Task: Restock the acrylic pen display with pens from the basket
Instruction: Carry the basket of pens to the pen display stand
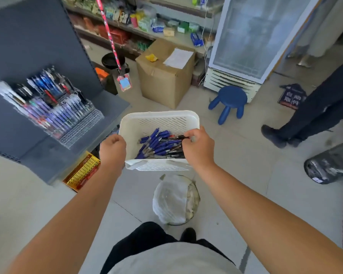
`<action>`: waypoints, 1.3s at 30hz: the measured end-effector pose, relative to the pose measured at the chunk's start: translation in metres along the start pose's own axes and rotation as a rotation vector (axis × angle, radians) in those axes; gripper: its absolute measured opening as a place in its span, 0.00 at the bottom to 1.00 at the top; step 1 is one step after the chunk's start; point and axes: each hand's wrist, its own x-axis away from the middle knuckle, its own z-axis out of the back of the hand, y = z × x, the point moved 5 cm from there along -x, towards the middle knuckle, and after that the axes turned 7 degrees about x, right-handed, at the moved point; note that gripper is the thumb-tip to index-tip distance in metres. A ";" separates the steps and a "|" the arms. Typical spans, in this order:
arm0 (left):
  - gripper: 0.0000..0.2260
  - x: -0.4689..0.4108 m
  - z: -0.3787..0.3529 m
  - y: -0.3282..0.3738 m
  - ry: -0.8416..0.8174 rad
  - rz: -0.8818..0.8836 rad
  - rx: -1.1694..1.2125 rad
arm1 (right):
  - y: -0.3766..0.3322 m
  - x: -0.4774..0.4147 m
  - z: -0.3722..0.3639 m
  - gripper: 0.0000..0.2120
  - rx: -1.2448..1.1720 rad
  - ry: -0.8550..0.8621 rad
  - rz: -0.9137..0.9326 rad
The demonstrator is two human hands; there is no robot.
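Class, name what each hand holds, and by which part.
Left hand grips the white basket by its left rim; right hand pinches a dark pen near one end.

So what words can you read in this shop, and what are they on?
"自助取件": on the dark blue sign lying by the fridge.
Paper on the cardboard box: print too blurred to read.
Badge on the lanyard: too blurred.
Packets on the shelf: too blurred.
Pens in the basket and the display: marks too small.
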 end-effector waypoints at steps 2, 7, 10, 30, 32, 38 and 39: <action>0.10 -0.015 0.011 0.006 0.029 -0.002 0.044 | -0.015 -0.018 -0.018 0.10 0.039 -0.019 0.048; 0.10 -0.059 0.047 0.014 0.102 -0.001 0.074 | -0.058 -0.049 -0.076 0.07 0.083 -0.086 0.113; 0.11 -0.087 0.068 0.012 0.149 0.038 0.055 | -0.084 -0.065 -0.113 0.05 0.093 -0.124 0.147; 0.13 -0.151 0.144 -0.074 0.387 0.253 0.070 | -0.157 -0.114 -0.306 0.07 0.162 -0.490 0.289; 0.14 -0.154 0.137 -0.089 0.454 0.267 0.090 | -0.148 -0.122 -0.327 0.07 0.153 -0.549 0.307; 0.11 -0.169 0.083 -0.141 0.675 0.370 0.146 | -0.104 -0.154 -0.388 0.07 0.171 -0.661 0.355; 0.11 -0.171 0.073 -0.151 0.692 0.386 0.155 | -0.095 -0.157 -0.396 0.07 0.172 -0.673 0.366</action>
